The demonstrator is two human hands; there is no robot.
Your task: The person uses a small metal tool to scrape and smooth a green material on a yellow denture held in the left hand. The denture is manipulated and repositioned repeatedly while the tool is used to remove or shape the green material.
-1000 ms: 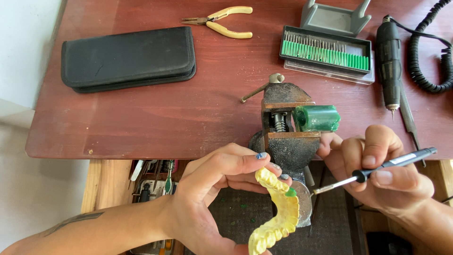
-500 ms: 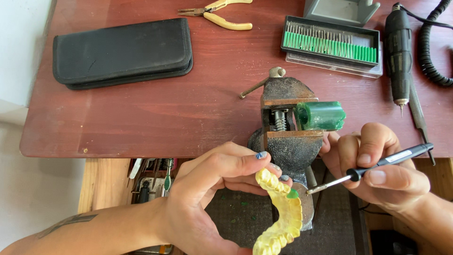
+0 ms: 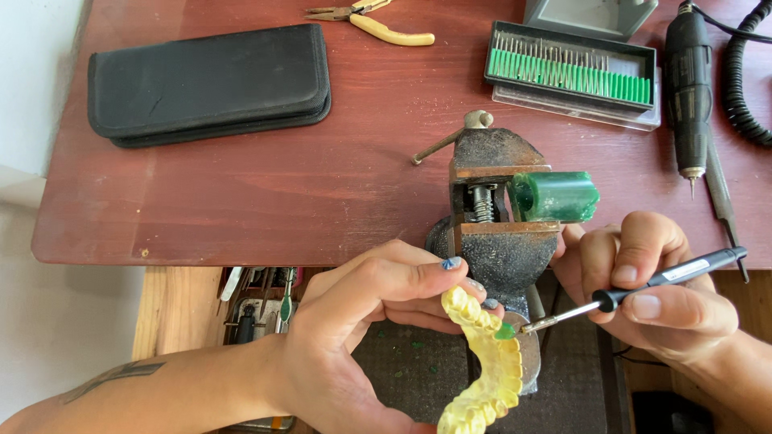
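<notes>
My left hand (image 3: pixel 362 321) grips a yellow dental cast of a tooth arch (image 3: pixel 482 370) in front of the table edge. A small green blob of wax (image 3: pixel 504 330) sits on the cast. My right hand (image 3: pixel 651 293) holds a thin black-handled metal tool (image 3: pixel 643 288) like a pen, its tip touching the green blob. Just behind both hands a rusty small bench vise (image 3: pixel 498 209) is clamped to the table edge, with a green wax block (image 3: pixel 559 195) in its jaws.
On the red-brown wooden table (image 3: pixel 241 193) lie a black zip case (image 3: pixel 209 80), yellow-handled pliers (image 3: pixel 378 22), a tray of green-shanked burs (image 3: pixel 571 72), a black rotary handpiece (image 3: pixel 690 88) with coiled cable (image 3: pixel 744 72), and a grey stand (image 3: pixel 591 12). An open drawer of tools (image 3: pixel 257 301) sits below.
The view has shifted slightly, so the table items sit higher in the frame. Both hands keep their hold, and the tool tip stays on the green wax on the cast.
</notes>
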